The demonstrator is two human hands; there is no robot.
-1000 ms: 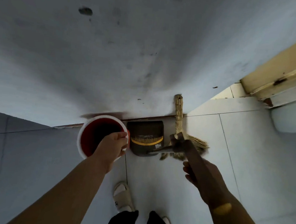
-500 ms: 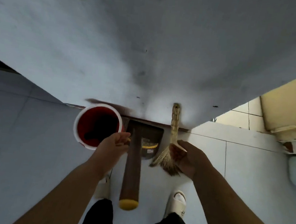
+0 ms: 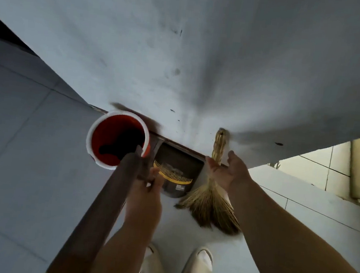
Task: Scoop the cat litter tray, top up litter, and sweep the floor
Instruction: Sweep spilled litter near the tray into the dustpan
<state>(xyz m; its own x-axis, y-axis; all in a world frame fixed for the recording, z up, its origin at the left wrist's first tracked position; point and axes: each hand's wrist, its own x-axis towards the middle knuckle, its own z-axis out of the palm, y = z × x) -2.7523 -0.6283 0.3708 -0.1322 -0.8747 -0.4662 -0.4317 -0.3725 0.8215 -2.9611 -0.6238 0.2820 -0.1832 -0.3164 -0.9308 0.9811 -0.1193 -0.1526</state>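
Our left hand (image 3: 148,185): fingers curled round the long handle (image 3: 102,206).
Our right hand (image 3: 229,173): fingers spread, palm showing, arm stretched forward.

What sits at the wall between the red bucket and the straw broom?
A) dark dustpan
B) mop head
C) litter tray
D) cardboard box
A: a dark dustpan with a yellow comb stands against the wall, red bucket on one side, straw broom on the other.

Along the wall (image 3: 205,50): bucket (image 3: 107,129), dustpan (image 3: 178,169), broom (image 3: 210,196) close side by side; open floor (image 3: 23,154) left of bucket, right of broom
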